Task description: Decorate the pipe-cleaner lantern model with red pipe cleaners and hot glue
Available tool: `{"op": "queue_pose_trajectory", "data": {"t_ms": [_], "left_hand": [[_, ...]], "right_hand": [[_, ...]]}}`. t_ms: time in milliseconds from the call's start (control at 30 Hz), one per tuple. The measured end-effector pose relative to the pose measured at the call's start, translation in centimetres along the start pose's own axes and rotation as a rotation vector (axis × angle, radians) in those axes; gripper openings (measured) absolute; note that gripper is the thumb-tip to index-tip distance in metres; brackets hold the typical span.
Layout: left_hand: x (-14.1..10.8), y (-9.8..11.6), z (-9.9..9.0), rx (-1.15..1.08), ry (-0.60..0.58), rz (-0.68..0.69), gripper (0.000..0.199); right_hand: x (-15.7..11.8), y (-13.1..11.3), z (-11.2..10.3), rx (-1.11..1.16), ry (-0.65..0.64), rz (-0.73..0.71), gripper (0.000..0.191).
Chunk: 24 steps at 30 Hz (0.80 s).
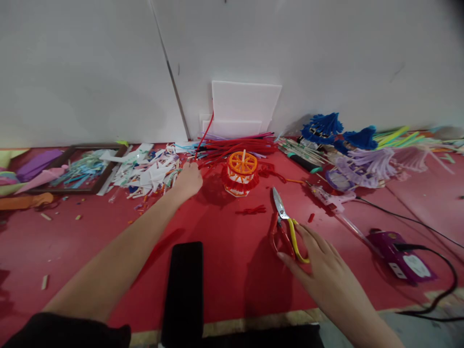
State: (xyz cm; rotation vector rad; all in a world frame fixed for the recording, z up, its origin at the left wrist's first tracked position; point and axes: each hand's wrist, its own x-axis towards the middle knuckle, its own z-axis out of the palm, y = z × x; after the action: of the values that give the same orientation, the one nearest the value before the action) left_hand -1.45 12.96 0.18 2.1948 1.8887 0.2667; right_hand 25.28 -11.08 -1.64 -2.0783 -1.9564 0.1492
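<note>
My left hand (187,182) reaches to the pile of red pipe cleaners (232,146), its fingers closed round a red stem (206,131) that rises from them. My right hand (319,261) has its fingers spread beside the scissors (280,207), touching or very near the yellow and red handles. Between the hands stands a small round model (242,169) with an orange spoked top and a red fringe. A few short red pieces (252,210) lie in front of it.
A black phone (184,290) lies near the front edge. Paper scraps (154,171) and a frame (103,183) are at the left. A glue gun (335,199), purple power box (400,256) with cables, and blue and lilac pieces (362,166) sit at the right.
</note>
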Motion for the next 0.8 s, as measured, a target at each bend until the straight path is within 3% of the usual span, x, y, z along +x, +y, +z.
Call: {"op": "queue_pose_trajectory", "data": {"t_ms": [100,233,400,533,633,800], "left_hand": [[1.5,0.8,0.7,0.082,-0.027,-0.041,0.036],[2.3,1.6,1.3,0.159,-0.087,-0.07,0.035],[2.4,1.5,-0.2,0.221,-0.086,-0.084,0.035],[-0.4,0.5,-3.1,0.251,-0.065,-0.038,0.032],[-3.8,-0.7,-4.4,0.266,-0.096,-0.009,0.03],[-9.1,-3.8,-3.3,0.276,-0.149,0.037,0.026]], "right_hand": [[-0.2,0.4,-0.7,0.03,0.024,0.024,0.062],[0.0,1.0,0.1,0.08,0.001,0.104,0.051],[0.0,1.0,2.1,0.137,-0.026,0.118,0.042],[1.1,2.2,1.2,0.151,0.012,0.117,0.039],[3.1,5.1,-0.9,0.021,0.1,0.154,0.033],[7.7,11.7,-3.2,-0.186,0.071,0.088,0.033]]}}
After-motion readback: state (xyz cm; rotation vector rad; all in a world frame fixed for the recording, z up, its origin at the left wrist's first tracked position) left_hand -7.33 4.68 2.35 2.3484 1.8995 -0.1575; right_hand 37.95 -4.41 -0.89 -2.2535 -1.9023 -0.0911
